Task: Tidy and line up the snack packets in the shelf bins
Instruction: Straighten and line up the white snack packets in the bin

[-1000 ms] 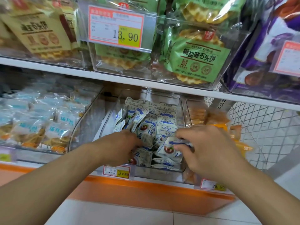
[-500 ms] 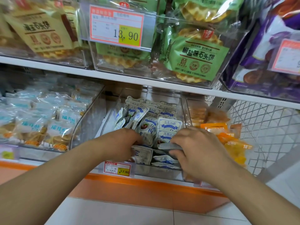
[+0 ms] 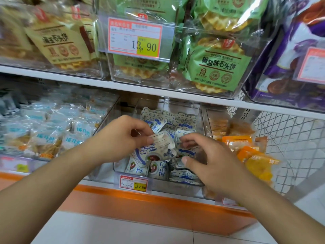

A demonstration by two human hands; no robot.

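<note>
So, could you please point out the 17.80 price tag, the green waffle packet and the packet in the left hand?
17.80 price tag [image 3: 133, 183], head view: middle of the label.
Green waffle packet [image 3: 217, 66], head view: printed front.
Packet in the left hand [image 3: 162, 140], head view: pale back face.
</note>
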